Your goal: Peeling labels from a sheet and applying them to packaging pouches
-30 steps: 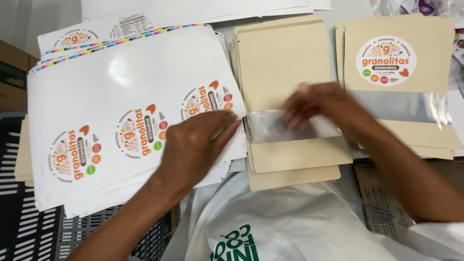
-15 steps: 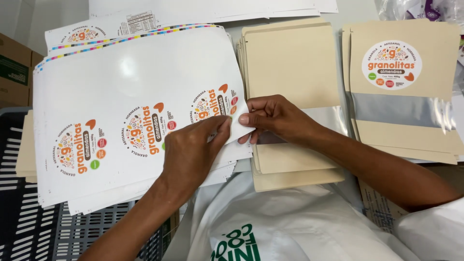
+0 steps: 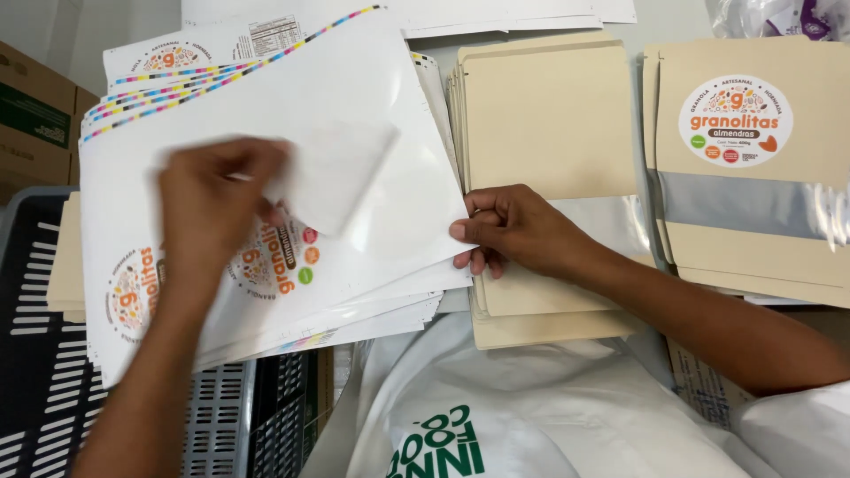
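Observation:
My left hand (image 3: 212,204) pinches a round sticker (image 3: 341,173), blurred, with its white back facing up. It is lifted off the top white sticker sheet (image 3: 372,88), which carries more round printed stickers (image 3: 279,257). My right hand (image 3: 509,226) grips that sheet's right edge and pins it against a stack of plain beige pouches (image 3: 549,115). The sheet lies on a pile of similar sheets.
A stack of beige pouches with a round label (image 3: 735,119) and a clear window lies at the right. A grey slotted crate (image 3: 35,310) sits at the lower left, a cardboard box (image 3: 27,97) behind it. My white garment (image 3: 496,398) fills the bottom.
My right hand left the pouch and came to the sheet's edge. My left hand moved left and up, peeling the sticker away from the sheet.

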